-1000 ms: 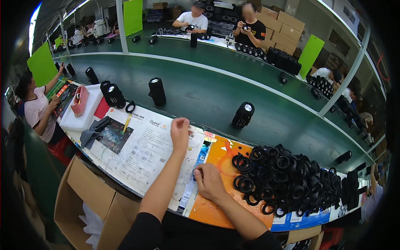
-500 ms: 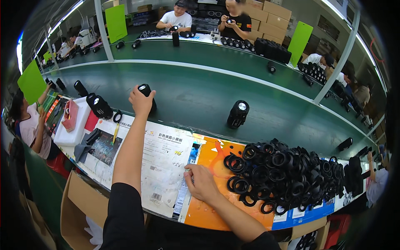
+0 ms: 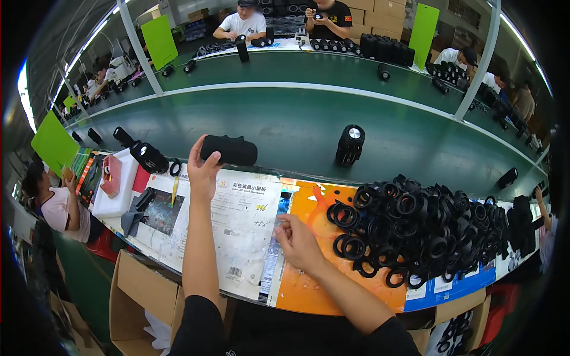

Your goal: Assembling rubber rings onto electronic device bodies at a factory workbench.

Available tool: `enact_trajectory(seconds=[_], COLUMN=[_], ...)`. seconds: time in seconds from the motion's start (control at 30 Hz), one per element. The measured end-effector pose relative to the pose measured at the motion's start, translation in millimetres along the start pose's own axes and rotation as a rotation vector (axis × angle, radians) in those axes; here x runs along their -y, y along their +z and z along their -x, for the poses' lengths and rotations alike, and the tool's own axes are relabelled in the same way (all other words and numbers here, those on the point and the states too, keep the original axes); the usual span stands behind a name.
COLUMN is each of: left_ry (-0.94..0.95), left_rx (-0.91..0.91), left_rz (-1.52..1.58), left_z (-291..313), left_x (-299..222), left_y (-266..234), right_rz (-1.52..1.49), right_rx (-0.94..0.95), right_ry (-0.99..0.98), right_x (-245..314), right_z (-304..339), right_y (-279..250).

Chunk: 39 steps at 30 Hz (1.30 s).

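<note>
A black cylindrical speaker [image 3: 233,151] lies level in my left hand [image 3: 203,172], whose fingers and thumb grip its left end above the near edge of the green belt. My right hand [image 3: 301,243] hovers at or rests on the seam between the white printed board [image 3: 240,237] and the orange board [image 3: 303,285]. Its fingers are loosely bent, thumb and forefinger apart, with nothing visible between them. To its right is a big heap of black rings [image 3: 409,231]. Another black speaker [image 3: 350,145] stands upright on the belt, its round silver end up.
Left of my arm are black-handled scissors [image 3: 175,169], a white foam tray [image 3: 122,199] and more black speakers [image 3: 148,157]. An open cardboard box [image 3: 142,291] sits below the table edge. Across the green belt [image 3: 285,127], a rail [image 3: 297,86] runs before co-workers at another line.
My left hand has tipped the speaker from upright to lying level, bringing it off the belt. The whole view has shifted slightly; my right hand keeps nearly the same place over the boards.
</note>
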<state>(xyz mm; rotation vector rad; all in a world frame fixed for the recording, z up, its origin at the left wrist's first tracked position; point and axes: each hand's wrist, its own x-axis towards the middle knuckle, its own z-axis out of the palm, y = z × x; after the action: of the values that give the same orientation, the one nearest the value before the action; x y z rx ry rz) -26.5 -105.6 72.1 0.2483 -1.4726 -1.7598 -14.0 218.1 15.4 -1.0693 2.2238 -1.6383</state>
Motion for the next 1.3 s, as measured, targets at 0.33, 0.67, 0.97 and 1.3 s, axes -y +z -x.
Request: enact_trajectory(seconds=[0.33,0.67,0.97,1.3], left_ry=[-0.475,-0.451,-0.447,-0.355], left_rx=[0.319,0.403,0.482,0.423], left_rz=[0.849,0.663,0.643,0.572], left_z=[109,125,130,129], left_x=[28,38,18,20], left_y=[92,97,97,91], right_rz=[-0.872,-0.623,-0.495,-0.172], right_rx=[0.061,-0.240,-0.074,-0.102], right_ry=[0.059,0.112,0.245,0.128], right_x=[-17,-4,7,22], right_z=[7,3,1,-2], right_y=[2,7,-14,-14])
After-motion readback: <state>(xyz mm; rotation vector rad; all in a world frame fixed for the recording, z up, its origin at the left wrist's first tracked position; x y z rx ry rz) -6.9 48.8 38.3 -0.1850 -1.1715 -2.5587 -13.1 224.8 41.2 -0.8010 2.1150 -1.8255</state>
